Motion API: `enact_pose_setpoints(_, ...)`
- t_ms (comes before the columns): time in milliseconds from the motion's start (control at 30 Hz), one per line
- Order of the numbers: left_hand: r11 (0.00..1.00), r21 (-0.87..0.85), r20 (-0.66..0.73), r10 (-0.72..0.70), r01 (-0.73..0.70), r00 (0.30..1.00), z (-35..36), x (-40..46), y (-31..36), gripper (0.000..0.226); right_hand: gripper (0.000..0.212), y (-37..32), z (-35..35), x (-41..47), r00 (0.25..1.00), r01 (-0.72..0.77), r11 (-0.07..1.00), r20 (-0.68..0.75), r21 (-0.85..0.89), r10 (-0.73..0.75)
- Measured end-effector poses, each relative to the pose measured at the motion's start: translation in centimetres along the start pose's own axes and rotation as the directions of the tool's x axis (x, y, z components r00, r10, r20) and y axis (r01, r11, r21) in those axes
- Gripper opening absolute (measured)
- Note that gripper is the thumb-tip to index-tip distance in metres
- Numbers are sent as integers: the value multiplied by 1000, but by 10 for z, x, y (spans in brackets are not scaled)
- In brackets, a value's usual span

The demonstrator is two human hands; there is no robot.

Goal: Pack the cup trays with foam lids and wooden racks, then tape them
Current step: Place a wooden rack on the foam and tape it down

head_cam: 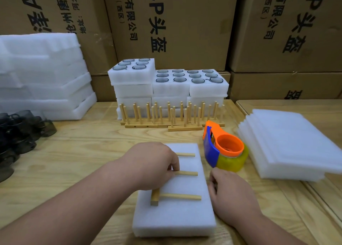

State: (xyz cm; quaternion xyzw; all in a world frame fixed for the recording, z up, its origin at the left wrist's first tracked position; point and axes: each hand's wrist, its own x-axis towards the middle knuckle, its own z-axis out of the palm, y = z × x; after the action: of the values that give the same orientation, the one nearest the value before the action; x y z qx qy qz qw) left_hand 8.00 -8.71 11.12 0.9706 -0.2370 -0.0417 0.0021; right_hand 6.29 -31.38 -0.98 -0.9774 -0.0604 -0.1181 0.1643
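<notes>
A white foam-covered cup tray [177,215] lies on the table in front of me. A wooden rack [182,196] lies flat on its lid, three pegs pointing right. My left hand [153,163] holds the rack's base bar, fingers curled over it by the middle peg. At the tray's right edge rests my right hand [233,194], with curled fingers touching the foam side; whether it holds anything is hidden. An orange and blue tape dispenser [222,148] with yellowish tape stands just beyond my right hand.
Stacked foam trays with glass cups [170,82] stand at the back, with upright wooden racks [166,115] before them. Foam lids [288,143] are piled right, foam trays [44,74] left, dark cups [20,132] far left. Cardboard boxes [175,22] form the rear wall.
</notes>
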Motion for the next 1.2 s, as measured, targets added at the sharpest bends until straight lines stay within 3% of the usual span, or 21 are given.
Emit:
enact_pose_setpoints(67,999,-55,-30,-5,3,1000,0,-1,-5,27,18,0,0,0,1000,-3,1000,-3,-8,3)
enact_pose_setpoints(167,926,-378,-211,-114,26,971,-2,-10,-22,34,18,0,0,0,1000,-10,1000,-16,-18,9)
enact_pose_setpoints(267,744,-668,-397,-400,39,826,17,-24,-39,29,18,1,1,1,1000,-14,1000,-15,-20,14)
enact_pose_setpoints(333,564,-825,-365,-581,37,728,47,-32,-45,23,18,2,1,1,1000,-19,1000,-5,-21,19)
enact_pose_setpoints(400,412,-910,-260,-664,52,701,82,-39,-46,20,18,2,2,2,1000,-18,1000,-3,-19,18)
enact_pose_setpoints(433,389,-918,-224,-676,81,702,99,-41,-45,22,18,2,2,2,1000,-14,1000,-6,-20,14)
enact_pose_setpoints(533,475,-866,-237,-665,156,708,131,-45,-46,27,20,2,1,1,1000,-10,1000,-12,-24,9)
enact_pose_setpoints(633,485,-865,-246,-634,130,733,133,-46,-45,34,21,5,1,-2,999,-29,999,-35,17,30)
enact_pose_setpoints(767,505,-862,-295,-571,44,766,129,-49,-42,36,21,8,-4,-10,993,-7,923,-107,385,52)
enact_pose_setpoints(833,550,-835,-317,-510,19,799,124,-51,-41,35,30,0,-12,-11,978,95,884,-208,457,2)
enact_pose_setpoints(933,571,-821,-324,-485,12,812,122,-50,-41,37,19,-23,-33,-1,944,252,856,-310,451,-115)
enact_pose_setpoints(1033,572,-820,-321,-484,16,814,122,-50,-40,37,11,-43,-48,17,957,289,853,-150,435,-248)
enact_pose_setpoints(1100,573,-819,-323,-487,18,812,122,-51,-40,39,18,-53,-51,27,949,286,882,18,374,-315)
enact_pose_setpoints(1200,582,-813,-330,-475,10,816,123,-51,-40,40,28,-63,-48,35,928,302,922,147,244,-343)
